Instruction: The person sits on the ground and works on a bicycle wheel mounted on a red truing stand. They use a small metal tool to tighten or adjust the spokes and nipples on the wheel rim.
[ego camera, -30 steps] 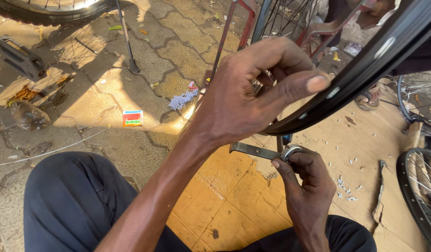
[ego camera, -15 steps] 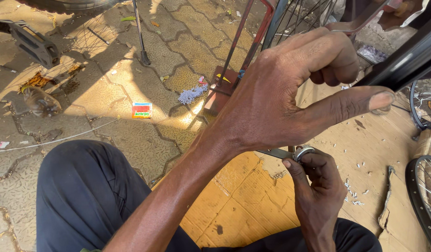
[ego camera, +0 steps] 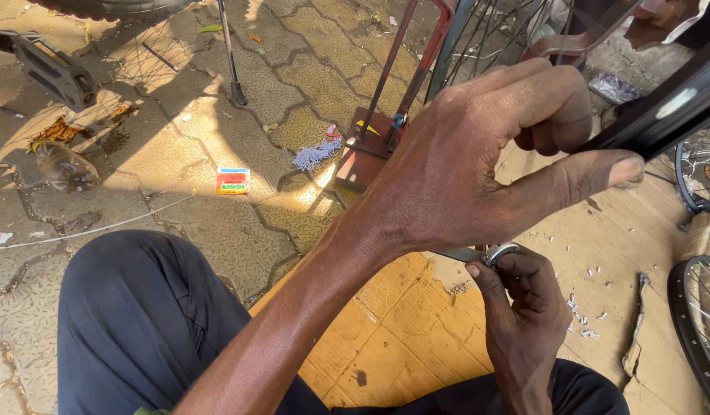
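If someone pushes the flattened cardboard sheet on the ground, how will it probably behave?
The cardboard sheet looks thin and torn at its edges, so it is probably light and would bend rather than stay stiff. The person's legs rest on it, so it would likely resist sliding.

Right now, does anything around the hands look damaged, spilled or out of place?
Yes. The cardboard under the hands is torn and ragged along its edge, with small pale bits scattered on it. Litter lies on the paving: a plastic bottle on its side and a small coloured packet.
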